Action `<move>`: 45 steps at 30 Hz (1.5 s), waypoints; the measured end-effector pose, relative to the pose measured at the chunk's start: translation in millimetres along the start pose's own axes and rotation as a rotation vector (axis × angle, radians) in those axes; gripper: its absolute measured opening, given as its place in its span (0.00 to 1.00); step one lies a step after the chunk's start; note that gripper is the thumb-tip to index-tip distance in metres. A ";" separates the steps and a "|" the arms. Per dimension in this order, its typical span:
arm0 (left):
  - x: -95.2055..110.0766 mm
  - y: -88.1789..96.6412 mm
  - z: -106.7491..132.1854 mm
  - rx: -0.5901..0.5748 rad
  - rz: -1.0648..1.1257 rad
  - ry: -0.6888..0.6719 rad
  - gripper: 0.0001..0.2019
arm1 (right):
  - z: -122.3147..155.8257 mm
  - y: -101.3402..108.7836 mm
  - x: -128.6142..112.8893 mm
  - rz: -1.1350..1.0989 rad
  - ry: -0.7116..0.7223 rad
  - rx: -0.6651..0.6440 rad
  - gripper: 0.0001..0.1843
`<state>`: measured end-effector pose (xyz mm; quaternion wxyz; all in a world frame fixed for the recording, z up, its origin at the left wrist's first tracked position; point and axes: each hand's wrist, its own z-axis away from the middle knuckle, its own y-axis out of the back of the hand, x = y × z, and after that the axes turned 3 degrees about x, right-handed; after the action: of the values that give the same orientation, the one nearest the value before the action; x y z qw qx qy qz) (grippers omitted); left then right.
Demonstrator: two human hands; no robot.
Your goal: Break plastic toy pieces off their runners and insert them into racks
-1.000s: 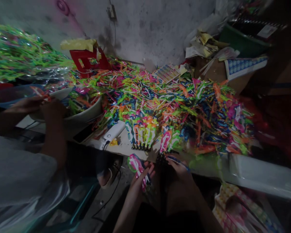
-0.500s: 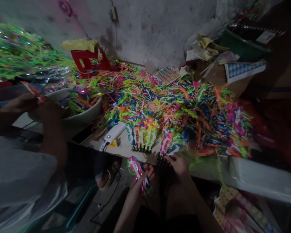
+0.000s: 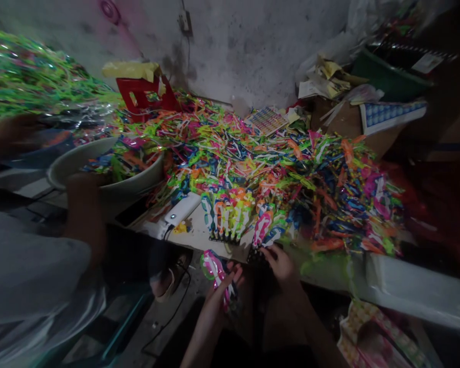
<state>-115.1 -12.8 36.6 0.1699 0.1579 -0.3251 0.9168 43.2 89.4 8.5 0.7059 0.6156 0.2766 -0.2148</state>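
My left hand (image 3: pixel 223 290) is closed round a small bundle of flat plastic pieces (image 3: pixel 213 266), pink, green and dark blue with white centres. They fan out past the fingers below the table's front edge. My right hand (image 3: pixel 280 263) is at the table edge, thumb and fingertips pinched at the foot of a pink-and-white plastic piece (image 3: pixel 262 227). That piece stands in a black perforated rack (image 3: pixel 256 255), beside blue and green ones. Left of it, a second black rack (image 3: pixel 225 240) holds an upright row of coloured pieces (image 3: pixel 230 214).
A heap of coloured plastic pieces (image 3: pixel 245 153) covers the table behind the racks. A white power bank (image 3: pixel 182 208) with a cable lies left. Further left are a white basin (image 3: pixel 57 171) and a co-worker's arm (image 3: pixel 83 209). A red stool (image 3: pixel 147 97) stands behind; a pale container (image 3: pixel 417 286) is right.
The co-worker's hands, which were together at an orange piece, are now apart; one has moved left. The view has shifted slightly. My hands stay almost where they were.
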 end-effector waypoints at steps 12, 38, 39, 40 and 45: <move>-3.7 0.9 -2.0 -0.032 -0.032 -0.006 0.12 | -10.1 5.7 -13.3 -0.056 0.024 -0.076 0.17; -4.5 -17.4 19.6 -0.276 -0.107 -0.040 0.25 | 86.6 52.7 -80.2 -0.300 -0.002 -0.461 0.10; -4.9 -18.0 19.6 -0.267 -0.144 -0.057 0.25 | 86.2 53.1 -77.8 -0.305 -0.011 -0.442 0.10; -4.8 -17.9 18.7 -0.253 -0.171 -0.071 0.25 | 84.5 51.5 -71.9 -0.325 -0.023 -0.410 0.09; 1.2 -9.5 7.4 -0.182 -0.160 -0.110 0.19 | 58.0 30.6 -19.4 -0.651 -0.090 -0.178 0.17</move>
<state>-111.0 -10.5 47.7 0.2383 0.2173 -0.4020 0.8570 55.5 35.9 49.4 0.6626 0.4210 0.4449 -0.4311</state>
